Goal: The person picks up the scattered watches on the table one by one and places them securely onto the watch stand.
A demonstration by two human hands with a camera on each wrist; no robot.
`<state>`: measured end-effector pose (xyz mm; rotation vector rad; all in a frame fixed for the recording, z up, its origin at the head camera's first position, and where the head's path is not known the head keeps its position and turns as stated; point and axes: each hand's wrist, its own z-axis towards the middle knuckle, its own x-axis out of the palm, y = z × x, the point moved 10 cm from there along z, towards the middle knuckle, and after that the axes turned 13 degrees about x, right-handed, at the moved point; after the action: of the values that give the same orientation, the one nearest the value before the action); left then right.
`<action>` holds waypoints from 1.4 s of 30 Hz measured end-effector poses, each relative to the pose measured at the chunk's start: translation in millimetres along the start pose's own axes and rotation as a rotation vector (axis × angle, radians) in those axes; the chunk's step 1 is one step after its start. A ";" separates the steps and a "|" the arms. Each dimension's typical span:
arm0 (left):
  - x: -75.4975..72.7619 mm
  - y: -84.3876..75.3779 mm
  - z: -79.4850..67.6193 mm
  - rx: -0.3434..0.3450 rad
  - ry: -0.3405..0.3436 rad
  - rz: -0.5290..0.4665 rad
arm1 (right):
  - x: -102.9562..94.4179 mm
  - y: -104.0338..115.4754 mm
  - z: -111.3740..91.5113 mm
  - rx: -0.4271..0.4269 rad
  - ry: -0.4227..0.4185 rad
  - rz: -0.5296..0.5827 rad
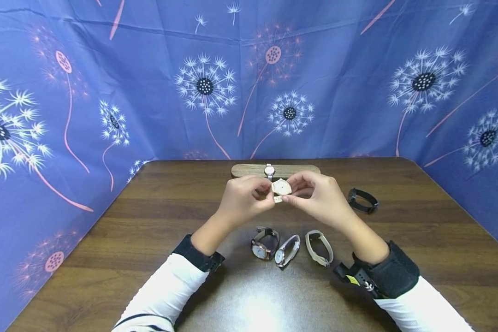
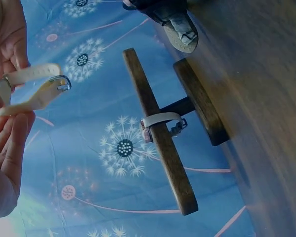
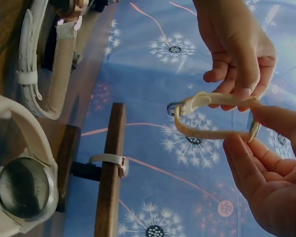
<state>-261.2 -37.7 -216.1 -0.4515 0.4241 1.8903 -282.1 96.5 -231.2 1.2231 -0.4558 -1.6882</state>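
Observation:
Both hands hold a cream-strapped wristwatch (image 1: 281, 187) above the table, in front of the wooden stand. My left hand (image 1: 246, 196) pinches the left side of the watch at its case. From the right, my right hand (image 1: 321, 196) pinches the case and strap with thumb and fingers. Its pale dial tilts up toward the head view. In the right wrist view the strap (image 3: 212, 134) hangs down as a loop, with the metal buckle (image 3: 173, 109) at its lower end.
A wooden bar stand (image 1: 240, 170) at the back carries a small white-strapped watch (image 1: 269, 171). Nearer lie a brown-strapped watch (image 1: 260, 250), a white-strapped watch (image 1: 281, 256) and a beige-strapped watch (image 1: 315, 256). A black watch (image 1: 365, 208) lies right. Patterned blue cloth (image 1: 249, 69) hangs behind the table.

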 end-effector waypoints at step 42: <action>8.3 9.1 -2.4 -0.149 -0.015 -0.614 | -5.3 39.3 -17.6 -0.405 -0.061 -0.164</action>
<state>-272.2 -35.4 -221.7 -0.5885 0.1089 1.3293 -247.7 86.8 -206.7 0.9328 -0.0409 -1.8496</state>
